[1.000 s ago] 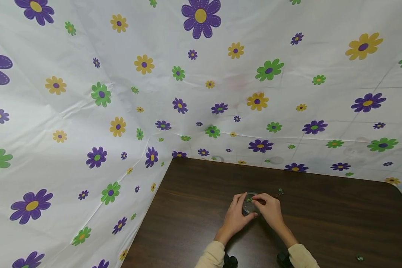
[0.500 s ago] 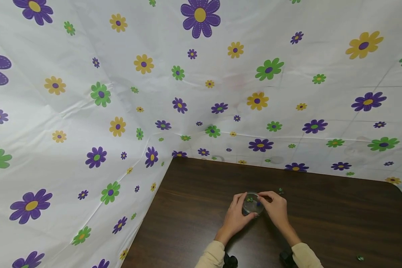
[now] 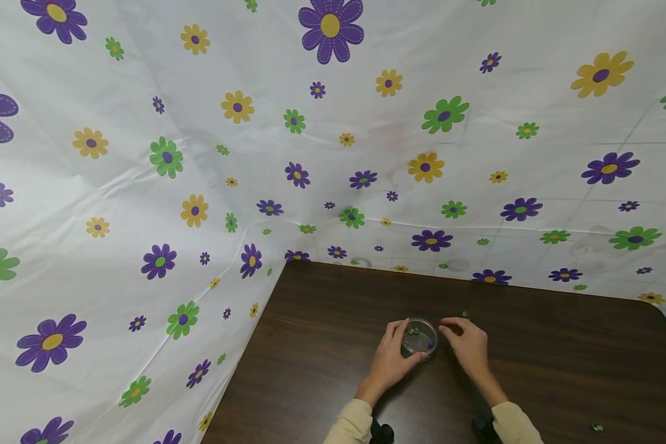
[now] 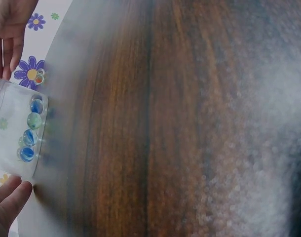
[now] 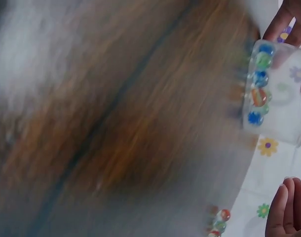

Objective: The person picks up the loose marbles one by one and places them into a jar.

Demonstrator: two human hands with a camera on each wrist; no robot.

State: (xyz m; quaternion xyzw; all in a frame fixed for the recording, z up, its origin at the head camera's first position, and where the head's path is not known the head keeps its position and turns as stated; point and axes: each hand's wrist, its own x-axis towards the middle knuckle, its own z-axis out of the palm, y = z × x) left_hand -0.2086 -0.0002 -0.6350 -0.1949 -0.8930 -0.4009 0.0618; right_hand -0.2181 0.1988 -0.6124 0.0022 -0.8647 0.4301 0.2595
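White flowered cloth (image 3: 266,148) is backing the head view and meeting the dark worktop (image 3: 333,302) beyond the jar (image 3: 419,343). Our left hand (image 3: 393,353) is gripping the jar, fingers and thumb curving round its wall. Our right hand (image 3: 468,348) is hovering just right of the jar, fingers loosely bent, with nothing visible in them. We judge that bracing the jar firmly and clearing its rim will be preventing knocks. One small green thing (image 3: 597,427) is lying well to the jar's right, on the near side. Bare wood is stretching left of the jar to the worktop's slanting side edge, giving us room; more is running rightward.

On the left wrist, we are seeing marbles (image 4: 34,120) resting on the jar's floor, while an orange-patterned marble (image 4: 39,76) is sitting outside, to the jar's right.

On the right wrist, wood is blurring, but loose marbles (image 5: 222,216) are showing right of the jar. They are likely to be rolling if nudged, so we should be touching them lightly, away from the far edge.
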